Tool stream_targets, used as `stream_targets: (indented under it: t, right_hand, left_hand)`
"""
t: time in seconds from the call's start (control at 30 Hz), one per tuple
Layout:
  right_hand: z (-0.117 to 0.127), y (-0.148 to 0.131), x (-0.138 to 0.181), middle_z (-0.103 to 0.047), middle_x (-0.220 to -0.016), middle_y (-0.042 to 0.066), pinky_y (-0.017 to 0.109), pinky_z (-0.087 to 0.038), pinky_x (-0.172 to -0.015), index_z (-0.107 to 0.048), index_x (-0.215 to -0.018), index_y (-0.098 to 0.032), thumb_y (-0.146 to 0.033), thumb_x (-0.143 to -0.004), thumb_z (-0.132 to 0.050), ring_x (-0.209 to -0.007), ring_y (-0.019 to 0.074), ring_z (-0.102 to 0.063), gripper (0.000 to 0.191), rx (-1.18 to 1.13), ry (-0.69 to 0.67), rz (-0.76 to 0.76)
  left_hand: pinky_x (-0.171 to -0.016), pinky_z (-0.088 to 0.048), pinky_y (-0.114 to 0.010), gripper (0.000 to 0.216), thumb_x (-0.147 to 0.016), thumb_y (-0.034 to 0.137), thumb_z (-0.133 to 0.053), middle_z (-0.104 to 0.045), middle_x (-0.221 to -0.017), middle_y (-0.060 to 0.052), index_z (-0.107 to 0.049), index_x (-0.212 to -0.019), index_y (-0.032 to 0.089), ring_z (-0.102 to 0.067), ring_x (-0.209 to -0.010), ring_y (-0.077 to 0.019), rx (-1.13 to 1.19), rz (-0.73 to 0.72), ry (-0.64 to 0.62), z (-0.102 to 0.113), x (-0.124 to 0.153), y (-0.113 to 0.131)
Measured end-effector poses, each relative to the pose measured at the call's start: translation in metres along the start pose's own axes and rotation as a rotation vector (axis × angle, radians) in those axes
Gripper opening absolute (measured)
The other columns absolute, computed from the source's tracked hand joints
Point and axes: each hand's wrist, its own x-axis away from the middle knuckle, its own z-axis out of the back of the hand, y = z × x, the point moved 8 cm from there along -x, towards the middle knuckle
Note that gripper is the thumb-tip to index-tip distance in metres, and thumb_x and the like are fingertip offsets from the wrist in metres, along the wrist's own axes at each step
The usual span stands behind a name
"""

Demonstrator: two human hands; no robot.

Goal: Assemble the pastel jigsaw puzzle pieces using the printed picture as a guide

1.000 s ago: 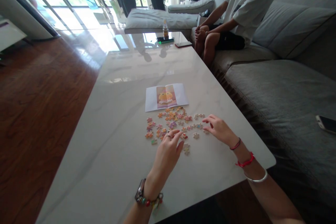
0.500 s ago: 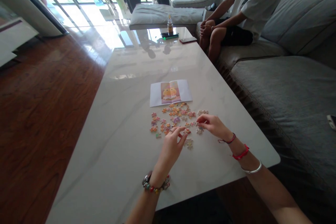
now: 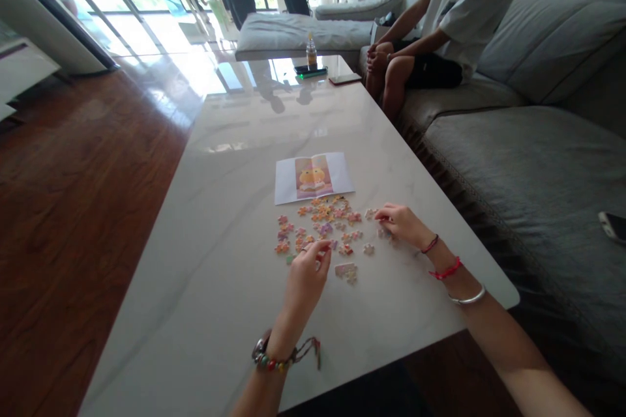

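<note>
Small puzzle pieces (image 3: pixel 323 212) in orange, pink and purple lie scattered on the white marbled table (image 3: pixel 205 287). My left hand (image 3: pixel 308 277) hovers at the near side of the pile, fingers curled in and thumb close to the index finger; whether a piece is between them I cannot make out. Over at the pile's right, my right hand (image 3: pixel 403 225) has its fingertips pinched at a pale puzzle piece (image 3: pixel 370 214). More pale pieces (image 3: pixel 385 233) lie partly under that hand. A small joined cluster of pale pieces (image 3: pixel 347 272) sits nearer me, right of my left hand.
Behind the pieces lies a creased paper sheet (image 3: pixel 314 177) with a printed yellow character. A bottle (image 3: pixel 312 52), a dark phone-like object (image 3: pixel 310 70) and a flat tablet-like thing (image 3: pixel 345 79) are at the far end. Someone (image 3: pixel 440 45) sits on the grey sofa (image 3: pixel 533 163) at right.
My right hand has moved outward and slightly away from me, uncovering a pale piece. My left hand has drawn back to the left. The view has shifted slightly.
</note>
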Motion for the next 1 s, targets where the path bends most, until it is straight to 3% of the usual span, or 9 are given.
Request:
stream_targets:
  t: [0.17,0.3,0.47,0.6,0.7,0.77,0.87,1.0]
  right_hand:
    - [0.018,0.012,-0.006,-0.057,-0.08,0.003,0.025,-0.044,-0.066,-0.061,-0.087,-0.016,-0.019,-0.074,-0.054,-0.067,0.0114,-0.053,0.015,0.049,0.201,-0.069]
    - [0.0,0.003,-0.025,-0.054,-0.088,0.005,0.027,-0.043,-0.075,-0.061,-0.086,-0.015,-0.015,-0.067,-0.061,-0.078,0.0138,-0.053,0.019,0.11,0.049,0.009]
    - [-0.005,0.004,-0.036,-0.057,-0.072,0.003,0.026,-0.043,-0.067,-0.059,-0.069,-0.013,-0.01,-0.065,-0.06,-0.069,0.0132,-0.053,0.005,0.079,-0.035,-0.04]
    - [-0.002,-0.008,-0.015,-0.062,-0.07,0.002,0.025,-0.045,-0.061,-0.062,-0.078,-0.014,-0.018,-0.068,-0.059,-0.063,0.0118,-0.055,0.011,-0.241,-0.013,-0.151]
    - [-0.024,-0.036,0.009,-0.065,-0.08,0.004,0.024,-0.047,-0.061,-0.063,-0.084,-0.015,-0.028,-0.069,-0.058,-0.068,0.0125,-0.058,0.02,-0.62,-0.105,-0.179]
    - [-0.044,-0.054,0.025,-0.065,-0.084,0.004,0.024,-0.049,-0.057,-0.063,-0.088,-0.015,-0.029,-0.068,-0.058,-0.065,0.012,-0.059,0.025,-0.766,-0.186,-0.212]
    - [-0.064,-0.063,0.041,-0.065,-0.081,0.004,0.026,-0.051,-0.059,-0.063,-0.085,-0.014,-0.029,-0.067,-0.058,-0.064,0.0126,-0.06,0.023,-0.802,-0.149,-0.312]
    - [-0.068,-0.064,0.052,-0.064,-0.072,0.003,0.026,-0.05,-0.06,-0.062,-0.074,-0.015,-0.029,-0.067,-0.059,-0.066,0.0143,-0.06,0.016,-0.635,-0.023,-0.395]
  left_hand:
    - [-0.056,-0.044,-0.021,0.018,-0.078,0.027,-0.044,-0.064,-0.08,-0.002,-0.057,-0.087,0.02,-0.058,-0.059,-0.01,-0.072,-0.016,0.025,0.007,-0.004,-0.002]
    - [-0.054,-0.044,-0.02,0.018,-0.079,0.026,-0.042,-0.063,-0.078,-0.002,-0.058,-0.085,0.019,-0.058,-0.058,-0.0097,-0.082,-0.028,0.008,0.004,-0.007,0.001]
    - [-0.061,-0.046,-0.022,0.018,-0.079,0.024,-0.043,-0.062,-0.082,-0.002,-0.057,-0.091,0.02,-0.057,-0.061,-0.0097,-0.111,-0.042,-0.042,0.0,-0.002,0.0]
    - [-0.07,-0.046,-0.025,0.022,-0.078,0.018,-0.045,-0.059,-0.095,-0.004,-0.055,-0.098,0.022,-0.057,-0.074,-0.012,-0.171,-0.121,-0.117,-0.005,0.01,0.004]
    - [-0.078,-0.045,-0.026,0.025,-0.079,0.015,-0.045,-0.057,-0.102,-0.003,-0.055,-0.1,0.025,-0.053,-0.09,-0.0141,-0.204,-0.232,-0.223,-0.012,0.019,0.013]
    - [-0.078,-0.044,-0.026,0.023,-0.081,0.017,-0.042,-0.057,-0.1,-0.002,-0.056,-0.097,0.026,-0.051,-0.09,-0.0134,-0.237,-0.269,-0.275,-0.017,0.023,0.015]
    - [-0.073,-0.044,-0.024,0.019,-0.084,0.021,-0.04,-0.057,-0.09,-0.002,-0.057,-0.089,0.023,-0.051,-0.083,-0.0129,-0.322,-0.228,-0.265,-0.019,0.027,0.012]
    - [-0.068,-0.044,-0.023,0.016,-0.083,0.023,-0.041,-0.054,-0.084,-0.002,-0.056,-0.079,0.02,-0.05,-0.079,-0.0126,-0.403,-0.133,-0.207,-0.017,0.031,0.006]
